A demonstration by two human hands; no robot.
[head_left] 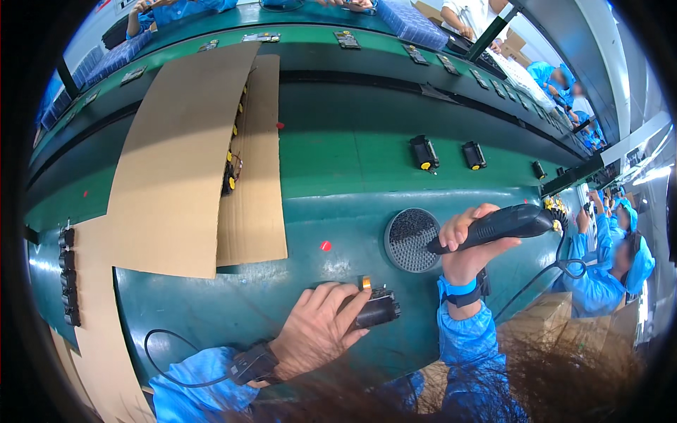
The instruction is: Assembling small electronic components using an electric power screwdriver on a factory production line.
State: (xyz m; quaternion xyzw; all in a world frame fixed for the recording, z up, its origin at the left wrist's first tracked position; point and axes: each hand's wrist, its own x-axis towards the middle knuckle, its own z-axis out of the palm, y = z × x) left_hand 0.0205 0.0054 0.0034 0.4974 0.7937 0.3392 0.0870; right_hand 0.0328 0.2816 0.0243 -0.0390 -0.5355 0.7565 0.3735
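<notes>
My left hand point(314, 330) is closed on a black plastic housing point(381, 309) low in the middle of the bench. A short orange flex strip point(366, 283) sticks up from it by the index finger. In my right hand point(464, 243) is a black corded electric screwdriver point(511, 223), held nearly level. Its narrow end points left, over a round grey dish point(407, 256) with a dimpled surface. Dark bits too small to make out lie in the dish's far part. Whether the tool's tip touches the dish, I cannot tell.
Large cardboard sheets point(169, 169) cover the left side, with black and yellow parts point(229, 176) between them. Black housings point(424, 153) sit on the green belt ahead. A row of black parts point(68, 276) lies far left. Co-workers point(610, 261) in blue work at right.
</notes>
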